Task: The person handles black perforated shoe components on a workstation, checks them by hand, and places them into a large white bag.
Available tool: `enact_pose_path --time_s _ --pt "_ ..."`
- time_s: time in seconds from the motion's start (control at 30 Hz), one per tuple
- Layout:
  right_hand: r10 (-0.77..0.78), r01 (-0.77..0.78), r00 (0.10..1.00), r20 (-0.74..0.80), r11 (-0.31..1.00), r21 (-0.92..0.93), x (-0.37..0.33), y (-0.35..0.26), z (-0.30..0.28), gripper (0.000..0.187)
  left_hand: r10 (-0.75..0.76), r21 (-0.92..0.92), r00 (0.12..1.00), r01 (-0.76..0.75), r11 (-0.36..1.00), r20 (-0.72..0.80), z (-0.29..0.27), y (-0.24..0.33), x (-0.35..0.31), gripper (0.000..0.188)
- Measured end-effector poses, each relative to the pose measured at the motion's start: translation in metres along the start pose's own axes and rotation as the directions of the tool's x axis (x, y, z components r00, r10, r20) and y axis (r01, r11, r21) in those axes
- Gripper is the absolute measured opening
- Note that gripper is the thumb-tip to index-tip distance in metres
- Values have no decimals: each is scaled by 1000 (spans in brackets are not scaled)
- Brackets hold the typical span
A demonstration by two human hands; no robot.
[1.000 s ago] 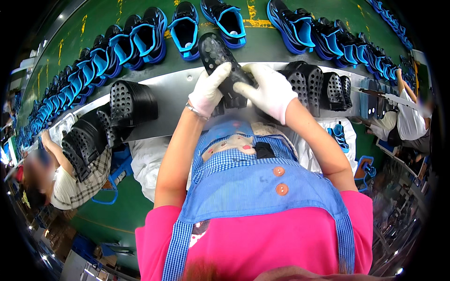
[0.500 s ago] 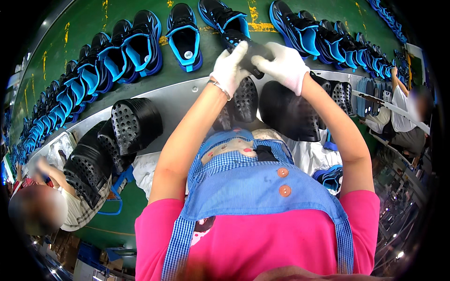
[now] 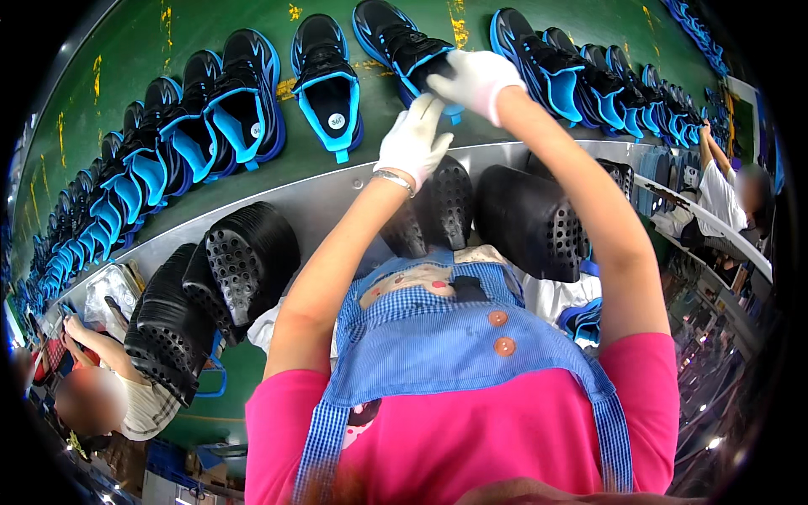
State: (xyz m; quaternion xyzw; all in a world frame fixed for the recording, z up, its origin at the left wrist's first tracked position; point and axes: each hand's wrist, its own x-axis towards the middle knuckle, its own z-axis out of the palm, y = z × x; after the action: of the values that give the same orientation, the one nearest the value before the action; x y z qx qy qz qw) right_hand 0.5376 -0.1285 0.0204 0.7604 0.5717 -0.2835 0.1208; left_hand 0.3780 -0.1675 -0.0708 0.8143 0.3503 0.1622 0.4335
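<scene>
At the top centre of the frame, a black-and-blue shoe [image 3: 397, 40] stands on the green bench [image 3: 126, 59]. The gloved right hand [image 3: 476, 84] bends its fingers over the shoe's opening; whether it grips anything, I cannot tell. The gloved left hand [image 3: 412, 143], fingers extended and thumb apart, is near the heel, above black perforated pieces [image 3: 448, 200].

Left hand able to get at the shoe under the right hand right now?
Probably yes, at the near end: the left hand looks empty, close beside the shoe, though the right hand partly covers it.
</scene>
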Motion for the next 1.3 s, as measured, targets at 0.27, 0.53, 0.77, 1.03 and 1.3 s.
enact_pose_path --time_s 0.27,0.53,0.77,1.03,1.3 --pt "112 -100 988 -101 988 120 97 9 108 36 -423 212 763 366 906 489 11 -13 65 41" --pt "98 -100 995 18 989 106 121 4 116 44 -424 253 779 343 905 461 27 -36 77 35" --pt "172 -194 978 117 958 211 94 -3 80 53 -429 401 793 257 879 432 10 -6 74 39" --pt "-327 334 943 -69 923 191 -97 -28 14 36 -260 321 959 213 923 112 -20 -64 7 37" --pt "-435 423 894 -106 744 518 -248 20 89 33 -36 374 982 105 922 -186 -39 16 -82 43"
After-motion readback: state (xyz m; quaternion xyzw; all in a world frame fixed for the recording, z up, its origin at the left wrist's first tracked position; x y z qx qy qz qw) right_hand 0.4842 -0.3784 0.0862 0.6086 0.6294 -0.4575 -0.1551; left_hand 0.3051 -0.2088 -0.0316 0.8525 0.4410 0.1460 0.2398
